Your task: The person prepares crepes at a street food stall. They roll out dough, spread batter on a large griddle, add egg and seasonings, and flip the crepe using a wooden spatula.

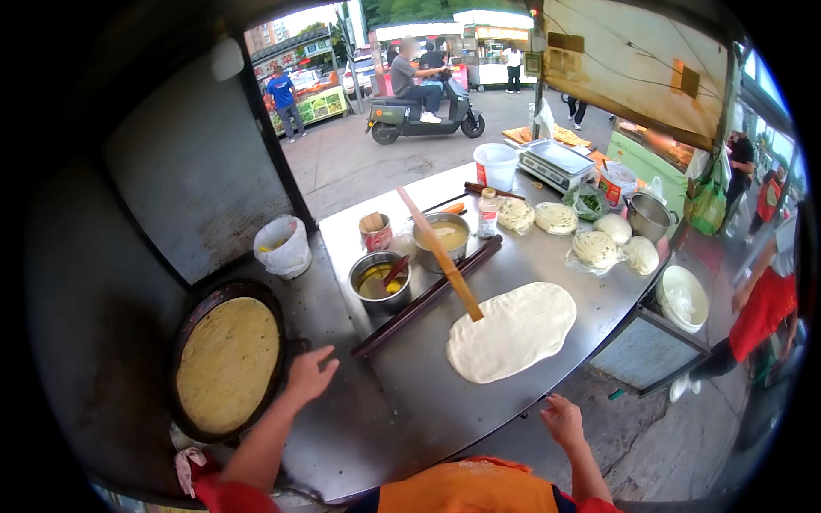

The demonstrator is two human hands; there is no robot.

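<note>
My left hand [311,375] hovers over the steel worktop with its fingers apart and nothing in it. Just left of it, a large flatbread [231,365] with a pale yellow top lies in a round dark pan [186,324]. My right hand [562,418] is at the worktop's front edge, fingers loosely curled; whether they hold anything is unclear. Between and beyond my hands lies an oval sheet of rolled dough [513,333]. A flat wooden stick [449,272] rests with one end on the dough, its shaft crossing a dark rolling pin [426,298].
Behind the rolling pin stand a pot of oil [369,282] with a brush, a pot of pale batter [442,234] and a bottle [487,215]. Wrapped dough pieces [557,218] sit farther right near a scale [558,163]. A lined bucket [282,247] stands behind the pan.
</note>
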